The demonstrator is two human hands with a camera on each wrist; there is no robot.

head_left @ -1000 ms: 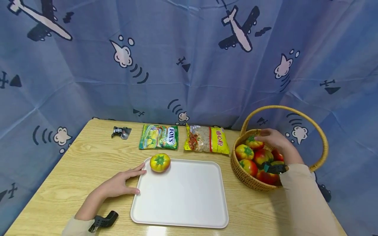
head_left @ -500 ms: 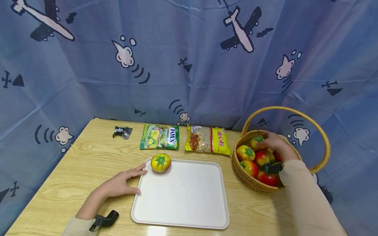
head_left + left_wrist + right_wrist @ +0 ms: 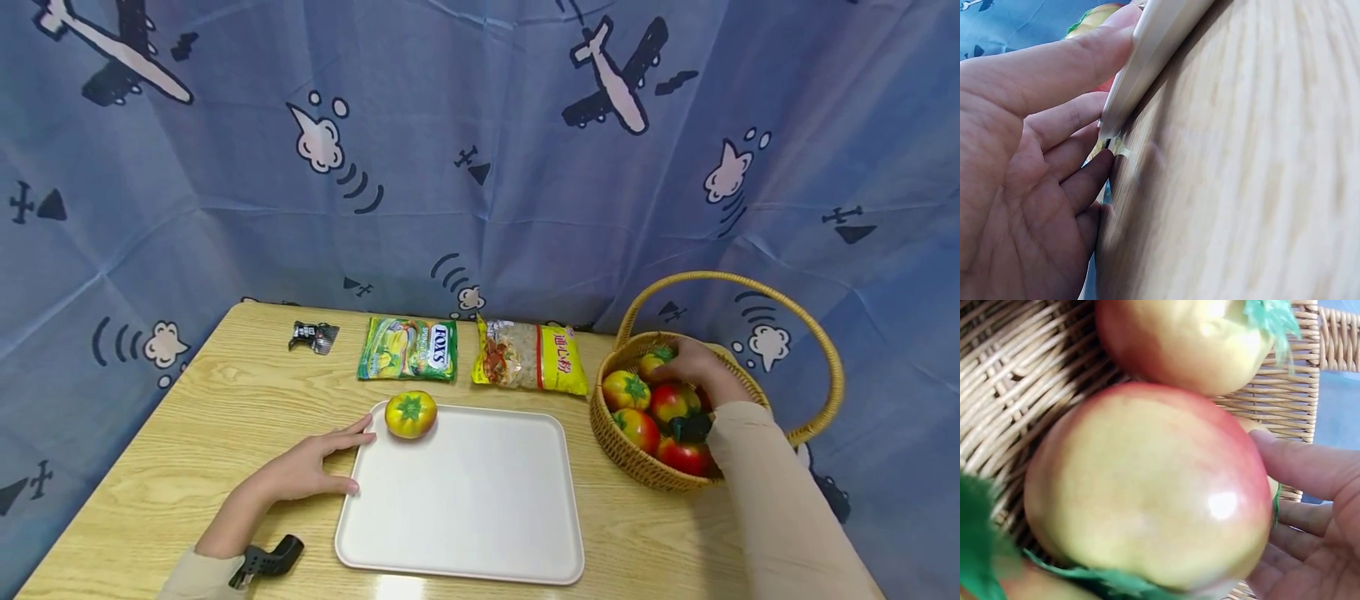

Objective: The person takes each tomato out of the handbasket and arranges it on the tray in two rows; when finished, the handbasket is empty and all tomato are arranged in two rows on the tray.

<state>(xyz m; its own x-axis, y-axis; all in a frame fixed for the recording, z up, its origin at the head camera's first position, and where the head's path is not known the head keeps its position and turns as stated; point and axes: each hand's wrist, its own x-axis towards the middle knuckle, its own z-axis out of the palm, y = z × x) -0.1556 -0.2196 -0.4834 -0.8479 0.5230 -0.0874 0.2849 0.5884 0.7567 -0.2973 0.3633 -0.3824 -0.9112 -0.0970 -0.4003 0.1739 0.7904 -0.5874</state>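
Observation:
My left hand (image 3: 300, 473) lies at the left edge of the white tray (image 3: 465, 500), its thumb and fingertips touching the rim. In the left wrist view the thumb (image 3: 1085, 59) rests against that rim. One yellow-and-red persimmon (image 3: 410, 414) with a green calyx sits in the tray's far left corner. Inside the wicker basket (image 3: 630, 454) at the right, my right hand (image 3: 701, 367) grips a persimmon (image 3: 654, 360) near the back. A nearer persimmon (image 3: 1147, 487) mostly hides the gripped one in the right wrist view.
Several other persimmons (image 3: 673, 402) fill the basket, whose tall handle (image 3: 750, 287) arches above it. Behind the tray lie a green FOX'S candy bag (image 3: 408, 350), a yellow pasta bag (image 3: 528, 357) and a small black packet (image 3: 313, 337). A blue curtain (image 3: 420, 167) hangs behind the table.
Inside the basket, my right hand has shifted its fingers and thumb around the back persimmon, which has moved slightly right. The left hand stays at the tray's edge. The head view has drifted slightly.

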